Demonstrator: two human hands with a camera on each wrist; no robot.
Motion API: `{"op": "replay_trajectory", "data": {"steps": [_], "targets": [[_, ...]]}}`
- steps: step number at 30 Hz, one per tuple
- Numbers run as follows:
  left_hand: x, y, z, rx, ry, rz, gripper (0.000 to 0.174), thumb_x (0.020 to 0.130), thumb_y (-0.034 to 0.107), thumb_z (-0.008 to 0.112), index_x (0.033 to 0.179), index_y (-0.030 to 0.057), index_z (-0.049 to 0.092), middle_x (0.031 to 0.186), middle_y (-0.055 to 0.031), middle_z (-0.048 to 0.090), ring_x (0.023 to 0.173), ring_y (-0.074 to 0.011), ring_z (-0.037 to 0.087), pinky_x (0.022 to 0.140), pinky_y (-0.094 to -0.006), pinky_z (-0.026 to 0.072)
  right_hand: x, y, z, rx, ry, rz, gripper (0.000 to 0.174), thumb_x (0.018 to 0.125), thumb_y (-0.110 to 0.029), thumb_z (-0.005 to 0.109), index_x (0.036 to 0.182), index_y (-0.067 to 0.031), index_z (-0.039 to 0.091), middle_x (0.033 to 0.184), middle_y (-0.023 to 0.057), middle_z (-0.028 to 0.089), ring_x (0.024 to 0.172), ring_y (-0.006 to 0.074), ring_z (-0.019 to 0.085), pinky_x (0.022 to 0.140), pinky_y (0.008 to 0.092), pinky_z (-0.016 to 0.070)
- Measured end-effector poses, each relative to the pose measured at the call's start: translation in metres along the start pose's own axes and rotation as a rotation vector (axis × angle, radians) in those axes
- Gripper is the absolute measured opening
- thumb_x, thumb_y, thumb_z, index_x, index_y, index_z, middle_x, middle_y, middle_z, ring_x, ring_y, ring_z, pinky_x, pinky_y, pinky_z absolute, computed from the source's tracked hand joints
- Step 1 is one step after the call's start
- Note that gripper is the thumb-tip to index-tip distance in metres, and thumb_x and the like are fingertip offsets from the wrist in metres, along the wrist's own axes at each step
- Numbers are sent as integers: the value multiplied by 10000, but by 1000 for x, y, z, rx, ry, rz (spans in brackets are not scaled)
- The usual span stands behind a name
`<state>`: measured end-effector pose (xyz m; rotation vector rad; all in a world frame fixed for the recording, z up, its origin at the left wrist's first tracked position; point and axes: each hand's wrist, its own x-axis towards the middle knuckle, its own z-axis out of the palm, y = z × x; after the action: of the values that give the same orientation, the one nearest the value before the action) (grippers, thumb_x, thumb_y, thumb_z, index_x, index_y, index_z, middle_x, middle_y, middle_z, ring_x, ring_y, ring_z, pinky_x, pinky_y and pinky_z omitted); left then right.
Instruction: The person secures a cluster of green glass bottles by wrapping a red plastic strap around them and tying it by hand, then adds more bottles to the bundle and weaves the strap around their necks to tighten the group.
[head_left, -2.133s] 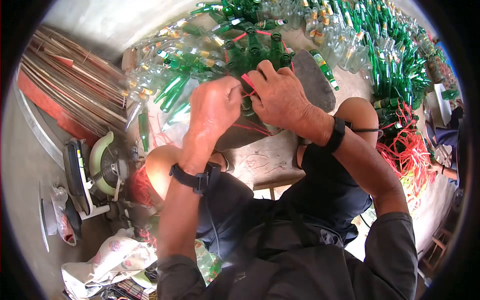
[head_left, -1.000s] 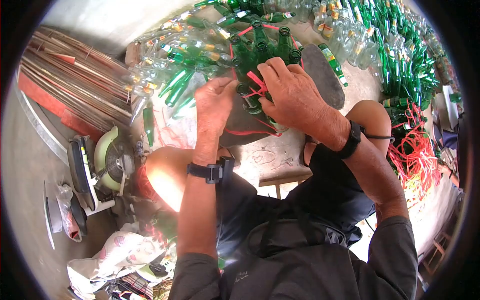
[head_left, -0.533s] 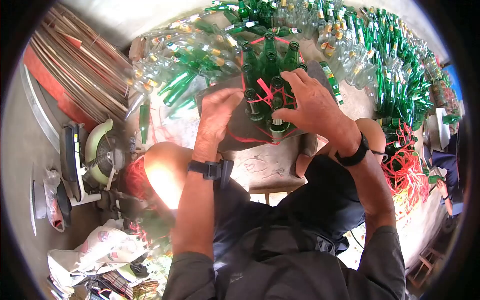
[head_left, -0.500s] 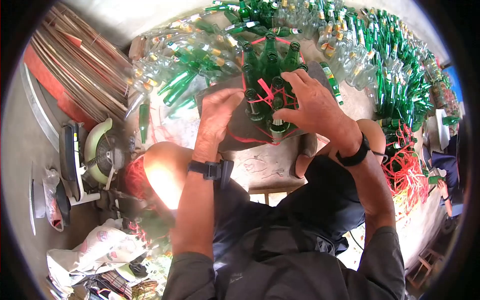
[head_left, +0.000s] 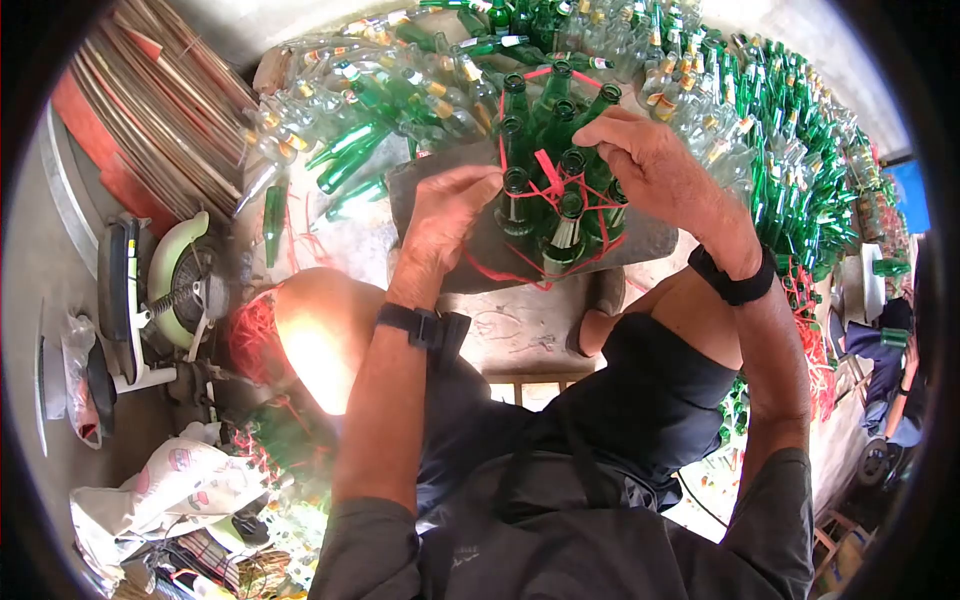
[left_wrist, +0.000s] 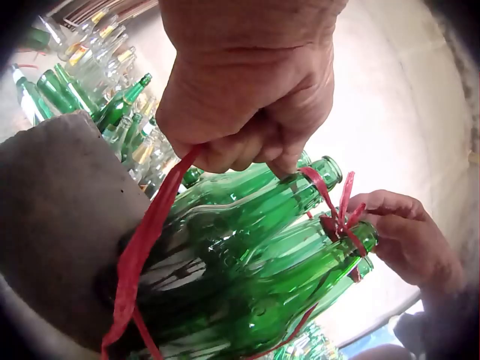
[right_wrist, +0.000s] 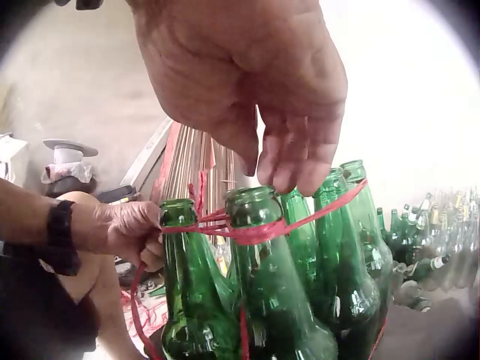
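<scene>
A cluster of green glass bottles stands upright on a dark grey slab, with red plastic twine running round the necks and looping near the base. At the cluster's left side my left hand pinches the twine. The left wrist view shows a flat red strand running down from those curled fingers. Over the necks on the right side is my right hand. Its fingers bend loosely downward, thumb apart, with nothing visible between them in the right wrist view. A twine knot sits by one bottle mouth.
Loose green and clear bottles are heaped behind and to the right. Long thin rods lean at the left, near a fan. Red twine lies beside my left knee. Another person is at the far right.
My right hand has moved off the knot area to the right and up the necks, leaving more bottles in sight. My left hand has dropped from the knot to the cluster's left side.
</scene>
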<state>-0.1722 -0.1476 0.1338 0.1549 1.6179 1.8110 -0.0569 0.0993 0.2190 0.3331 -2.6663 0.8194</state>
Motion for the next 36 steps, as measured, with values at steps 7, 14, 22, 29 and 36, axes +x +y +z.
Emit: {"op": "replay_trajectory", "data": {"steps": [7,14,22,29,36], "targets": [[8,-4,-4,-33,-45,-6,211,883,124,815,1054,6,778,908,-11,729,666,-42,531,546,-212,396,22,-7,7,-102,-31,-88,236,818,90,558,991,-41,652,936,151,645,851,399,646,722,456,516],[13,-10,0,1,-13,15,190,890,94,800,1049,-8,779,960,-61,757,831,-110,649,752,-249,520,40,3,31,-103,-223,-90,150,846,0,574,942,-51,677,865,180,672,863,396,667,734,472,525],[27,-19,6,54,5,72,182,894,75,784,1044,-27,785,940,-70,763,817,-111,647,737,-261,521,44,9,52,214,-304,13,252,860,-5,560,1062,-23,709,910,225,699,860,409,671,773,447,529],[33,-24,13,19,8,124,172,880,147,814,979,7,801,807,18,716,647,-27,537,542,-207,386,53,24,49,320,-520,29,342,842,36,523,1155,16,659,974,196,699,887,286,656,818,374,510],[37,-24,18,142,64,166,169,909,160,773,961,2,805,782,27,699,658,-38,545,559,-230,429,53,20,51,102,-490,-31,241,867,3,608,1100,-38,655,973,159,659,904,324,652,800,405,497]]}}
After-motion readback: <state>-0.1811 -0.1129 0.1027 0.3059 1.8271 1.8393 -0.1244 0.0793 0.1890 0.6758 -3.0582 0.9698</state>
